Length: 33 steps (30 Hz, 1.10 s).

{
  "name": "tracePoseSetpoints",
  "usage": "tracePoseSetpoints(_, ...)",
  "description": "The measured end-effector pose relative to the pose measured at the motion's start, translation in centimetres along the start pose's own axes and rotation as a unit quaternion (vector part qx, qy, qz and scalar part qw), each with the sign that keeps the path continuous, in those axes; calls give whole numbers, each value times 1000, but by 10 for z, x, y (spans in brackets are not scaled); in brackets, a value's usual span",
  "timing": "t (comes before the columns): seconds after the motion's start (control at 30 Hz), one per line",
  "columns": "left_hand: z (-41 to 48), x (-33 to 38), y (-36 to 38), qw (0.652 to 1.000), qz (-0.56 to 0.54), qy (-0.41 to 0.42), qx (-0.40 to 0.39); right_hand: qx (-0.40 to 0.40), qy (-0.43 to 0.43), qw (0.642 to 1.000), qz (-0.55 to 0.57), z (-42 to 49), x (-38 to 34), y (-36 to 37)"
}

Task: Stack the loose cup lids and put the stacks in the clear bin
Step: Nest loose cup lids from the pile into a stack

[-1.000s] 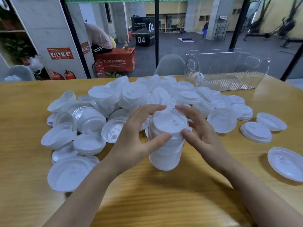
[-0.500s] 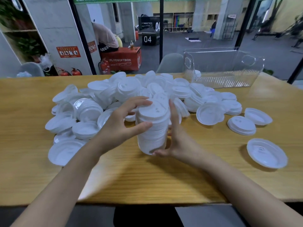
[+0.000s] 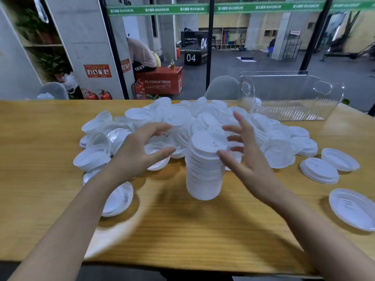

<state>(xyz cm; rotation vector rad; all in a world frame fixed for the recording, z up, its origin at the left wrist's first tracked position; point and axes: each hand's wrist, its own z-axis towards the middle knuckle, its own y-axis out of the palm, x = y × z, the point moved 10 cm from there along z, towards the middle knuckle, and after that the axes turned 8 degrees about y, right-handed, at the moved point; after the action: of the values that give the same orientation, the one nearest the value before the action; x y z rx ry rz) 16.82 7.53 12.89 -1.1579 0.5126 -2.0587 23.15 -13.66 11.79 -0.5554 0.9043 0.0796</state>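
Both grips have let go of the tall stack of white plastic cup lids [image 3: 204, 171] they were clasping a moment ago, and the left one has drawn away to the side. The left grip [image 3: 142, 153] is released, fingers spread and holding nothing, apart from the stack on its left. The right grip [image 3: 250, 157] is released too, fingers fanned just beside the stack's top; its thumb tip lies at the upper edge, though blur hides whether it touches. The stack stands upright on the light wooden table [image 3: 182, 230], in front of the heap of loose white lids [image 3: 178, 118]. A few single lids [image 3: 318, 170] lie apart to the right. Behind them, at the table's far right, sits the clear plastic bin [image 3: 290, 96].
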Motion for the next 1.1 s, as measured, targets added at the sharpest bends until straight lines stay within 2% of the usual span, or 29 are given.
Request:
tracePoseSetpoints(0.13, -14, -30, 3, 981, 181, -5, -69, 57, -40, 996, 49, 16, -7, -2)
tracePoseSetpoints(0.23, -18, -38, 7, 963, 255, 7, -87, 92, -58, 992, 59, 11, -2, -2)
tracePoseSetpoints(0.33, -16, -35, 22, 941, 319, 26, -113, 89, -67, 992, 64, 2, 4, -2)
tracePoseSetpoints(0.43, -9, -42, 43, 904, 395, -5, -165, 85, -69, 992, 63, -2, 4, -5)
tracePoseSetpoints(0.5, -3, -42, 48, 890, 427, -16, -161, 81, -72, 993, 54, -3, 3, -4)
tracePoseSetpoints(0.53, -1, -41, 48, 892, 427, -18, -146, 77, -74, 993, 48, -3, 1, -2)
tracePoseSetpoints(0.57, 1, -38, 44, 910, 397, -21, -115, 74, -77, 993, 44, -4, 1, -1)
tracePoseSetpoints(0.63, 0, -35, 28, 968, 242, -53, -25, 67, -78, 994, 37, -4, 1, 1)
tracePoseSetpoints(0.67, -2, -35, 19, 986, 146, -76, 29, 62, -74, 995, 32, -4, 1, 2)
tracePoseSetpoints(0.73, -7, -44, 8, 986, -39, -128, 94, 47, -69, 996, 12, -4, 2, 6)
tracePoseSetpoints(0.8, -12, -61, 15, 964, -168, -183, 92, 34, -78, 996, -14, -5, 0, 10)
tracePoseSetpoints(0.83, -14, -67, 20, 964, -165, -198, 70, 32, -82, 996, -23, -6, -1, 11)
tracePoseSetpoints(0.9, -16, -71, 27, 980, -70, -185, 32, 32, -85, 995, -30, -6, -1, 11)
tracePoseSetpoints(1.0, -15, -61, 25, 990, 80, -105, 38, 29, -83, 995, -43, -6, 1, 8)
tracePoseSetpoints(1.1, -18, -59, 29, 991, 111, -80, 13, 30, -90, 993, -70, -8, 3, 4)
